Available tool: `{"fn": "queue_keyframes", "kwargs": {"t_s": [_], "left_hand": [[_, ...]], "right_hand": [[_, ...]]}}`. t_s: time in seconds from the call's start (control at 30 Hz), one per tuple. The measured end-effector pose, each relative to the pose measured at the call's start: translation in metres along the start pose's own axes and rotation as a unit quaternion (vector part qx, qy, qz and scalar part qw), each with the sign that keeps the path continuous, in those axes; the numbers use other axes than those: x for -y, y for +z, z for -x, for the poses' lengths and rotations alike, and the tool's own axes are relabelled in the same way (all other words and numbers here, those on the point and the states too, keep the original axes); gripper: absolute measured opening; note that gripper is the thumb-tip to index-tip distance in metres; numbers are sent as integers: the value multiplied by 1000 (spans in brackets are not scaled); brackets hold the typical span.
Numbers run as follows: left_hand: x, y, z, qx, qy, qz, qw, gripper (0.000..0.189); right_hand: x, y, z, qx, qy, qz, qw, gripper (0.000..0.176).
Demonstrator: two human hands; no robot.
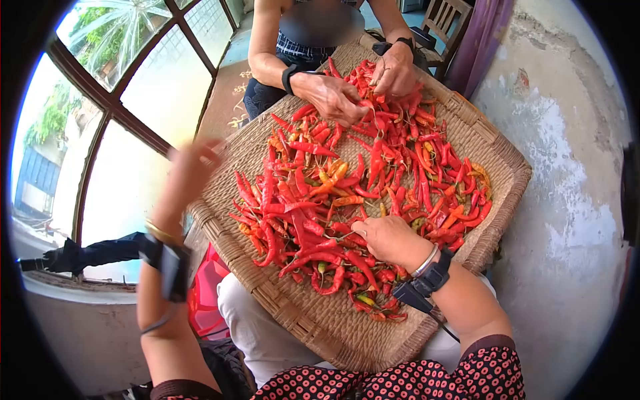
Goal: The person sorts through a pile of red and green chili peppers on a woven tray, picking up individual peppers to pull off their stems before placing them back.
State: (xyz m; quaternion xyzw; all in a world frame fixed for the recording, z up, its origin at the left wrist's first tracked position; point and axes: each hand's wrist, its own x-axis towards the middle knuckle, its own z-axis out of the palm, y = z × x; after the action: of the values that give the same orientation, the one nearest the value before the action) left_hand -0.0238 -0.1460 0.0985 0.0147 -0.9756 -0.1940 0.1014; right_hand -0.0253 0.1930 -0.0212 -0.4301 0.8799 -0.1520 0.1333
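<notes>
1. L hand (192,167) blurred, nr L edge of woven tray (373,341); can't tell if open.
2. R hand (392,239) curled on peppers (312,225); grip hidden.
3. Peppers, mostly red, piled in tray.
4. Co-worker's hands (332,99) at far end.

Apparently a home: purple curtain (481,50), wooden chair (448,21)

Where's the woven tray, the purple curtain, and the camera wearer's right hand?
Woven tray (370,341), head view: bare weave, near side.
Purple curtain (487,43), head view: hanging cloth.
Right hand (392,238), head view: back of hand.
</notes>
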Motion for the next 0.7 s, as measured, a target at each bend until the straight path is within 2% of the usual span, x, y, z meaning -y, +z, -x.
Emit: {"fn": "queue_keyframes", "kwargs": {"t_s": [0.03, 0.07, 0.1, 0.13, 0.17, 0.2, 0.23, 0.3, 0.33, 0.37, 0.43, 0.47, 0.5, 0.63, 0.7], "left_hand": [[-26, 20, 16, 42, 88, 6, 995, 22], [-42, 38, 27, 117, 84, 67, 987, 19], [-55, 57, 37, 104, 149, 7, 983, 22], [-59, 80, 42, 104, 176, 5, 979, 22], [-77, 83, 40, 167, 177, -46, 969, 25], [-81, 96, 41, 108, 208, -43, 971, 26], [-86, 106, 34, 106, 209, -44, 971, 26], [-94, 124, 20, 81, 152, -100, 980, 27], [-94, 134, 13, 48, 159, -147, 975, 19], [-95, 140, 6, 35, 163, -145, 975, 19], [-100, 149, 1, 130, 109, -229, 959, 10], [-98, 152, 2, 83, 146, -230, 959, 9], [-102, 147, 2, 85, 147, -232, 958, 9], [-117, 123, -13, 124, 158, -159, 967, 13], [-123, 108, -36, 129, 136, -5, 982, 13]], "right_hand": [[1, -1, 0, -15, -4, 8, 1000, 18], [2, -2, 0, -14, -5, 12, 1000, 18], [2, -3, 1, 2, -1, 9, 1000, 19], [3, -5, 1, 19, 4, 6, 1000, 21], [6, -11, 1, 18, 3, 9, 1000, 21], [13, -20, 1, 59, 22, 32, 998, 22], [17, -25, 2, 101, 43, 52, 993, 24], [17, -22, 5, 91, 44, 63, 993, 24], [17, -21, 6, 93, 43, 73, 992, 19], [16, -20, 5, 93, 42, 87, 991, 16], [15, -18, 4, 83, 39, 108, 990, 14], [11, -22, 4, 81, 44, 100, 991, 14], [11, -25, 7, 84, 48, 84, 992, 14], [-7, -30, 15, 21, 34, 16, 999, 14], [-8, -38, 18, -2, 49, 3, 999, 14]]}}
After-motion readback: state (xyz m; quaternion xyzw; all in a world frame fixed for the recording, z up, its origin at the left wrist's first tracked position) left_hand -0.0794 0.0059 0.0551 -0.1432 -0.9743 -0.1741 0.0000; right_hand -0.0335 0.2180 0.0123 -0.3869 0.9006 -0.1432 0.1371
